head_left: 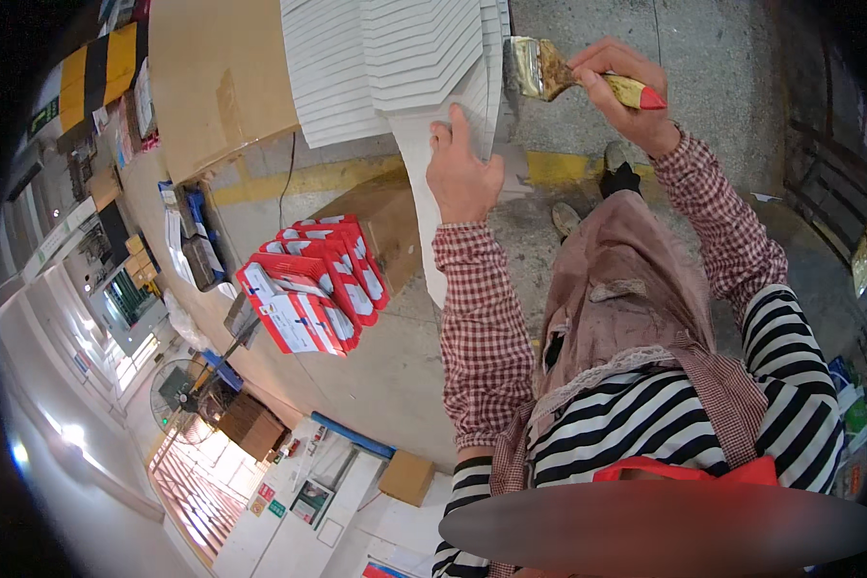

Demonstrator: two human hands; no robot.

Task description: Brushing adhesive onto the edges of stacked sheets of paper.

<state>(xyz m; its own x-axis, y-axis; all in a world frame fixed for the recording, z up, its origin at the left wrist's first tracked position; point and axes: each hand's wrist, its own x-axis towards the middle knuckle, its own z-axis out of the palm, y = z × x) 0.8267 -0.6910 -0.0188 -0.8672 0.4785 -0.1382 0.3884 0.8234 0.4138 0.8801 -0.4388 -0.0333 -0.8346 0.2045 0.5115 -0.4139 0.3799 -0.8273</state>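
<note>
Fanned white sheets (419, 48) lie in overlapping rows at the top of the view, their edges forming stepped lines. My left hand (464, 178) rests on the lower end of the sheets, index finger stretched out and thumb apart, gripping nothing that I can see. My right hand (631, 96) is closed round the handle of a flat paintbrush (552, 70), which is yellowish with a red tip. The brush's bristles point left, close to the right edge of the sheets. Whether they touch the paper I cannot tell.
Left of the sheets is a large brown cardboard surface (217, 77). Below it stand several red-and-white packages (308, 284) beside a cardboard box (385, 226). A fan (178, 390) is farther left, and a dark slatted rack (838, 183) is at the right.
</note>
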